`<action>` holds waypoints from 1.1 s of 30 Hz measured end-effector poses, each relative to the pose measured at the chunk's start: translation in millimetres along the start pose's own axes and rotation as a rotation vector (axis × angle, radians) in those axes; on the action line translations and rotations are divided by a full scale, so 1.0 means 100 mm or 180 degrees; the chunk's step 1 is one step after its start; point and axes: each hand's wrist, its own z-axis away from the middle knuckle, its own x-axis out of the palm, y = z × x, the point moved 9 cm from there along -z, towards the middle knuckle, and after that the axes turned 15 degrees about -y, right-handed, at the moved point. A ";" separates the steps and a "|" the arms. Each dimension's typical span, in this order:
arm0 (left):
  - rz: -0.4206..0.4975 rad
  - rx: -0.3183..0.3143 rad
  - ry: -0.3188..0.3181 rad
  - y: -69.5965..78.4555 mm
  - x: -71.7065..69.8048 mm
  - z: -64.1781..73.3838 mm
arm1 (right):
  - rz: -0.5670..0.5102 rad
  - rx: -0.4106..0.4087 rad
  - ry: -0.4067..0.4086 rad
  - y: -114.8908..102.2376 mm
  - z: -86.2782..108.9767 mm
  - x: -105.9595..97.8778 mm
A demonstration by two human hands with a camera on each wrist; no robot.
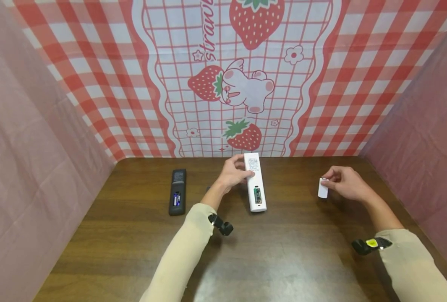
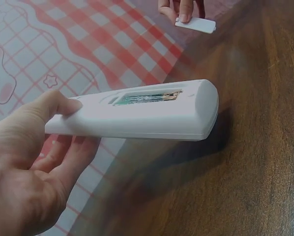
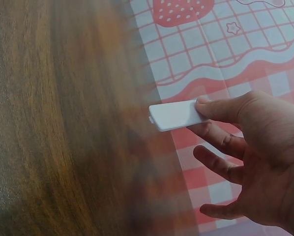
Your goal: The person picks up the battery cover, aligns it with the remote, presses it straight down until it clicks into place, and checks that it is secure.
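Observation:
My left hand [image 1: 232, 173] holds a white remote control [image 1: 252, 178] off the table, back side up, thumb on top and fingers beneath. Its battery compartment [image 2: 147, 98] is uncovered, with green, battery-like contents inside. Off to the right, my right hand [image 1: 346, 182] pinches a small white battery cover [image 3: 176, 115] between thumb and forefinger, the other fingers spread apart. The cover is held away from the remote, and a small tab shows at its end. On the left of the table lies a black remote control [image 1: 177, 193], its compartment showing blue-and-silver batteries [image 1: 176, 199].
The brown wooden table [image 1: 276, 260] meets a strawberry-patterned checked cloth [image 1: 215, 117] at the back. Pink cloths [image 1: 427, 126] hang at both sides. A small dark thing [image 1: 208, 189] is mostly hidden behind the left hand.

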 end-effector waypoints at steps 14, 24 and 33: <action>-0.0025 0.0115 0.0039 0.07 -0.03 0.00 | 0.0010 -0.0129 0.0161 -0.08 0.00 -0.04; -0.0030 0.0149 0.0033 0.12 -0.05 0.01 | 0.0071 -0.0130 0.0239 -0.12 -0.03 -0.08; -0.0045 0.0127 0.0052 0.13 -0.09 0.03 | -0.0050 -0.0130 0.0243 -0.19 -0.02 -0.04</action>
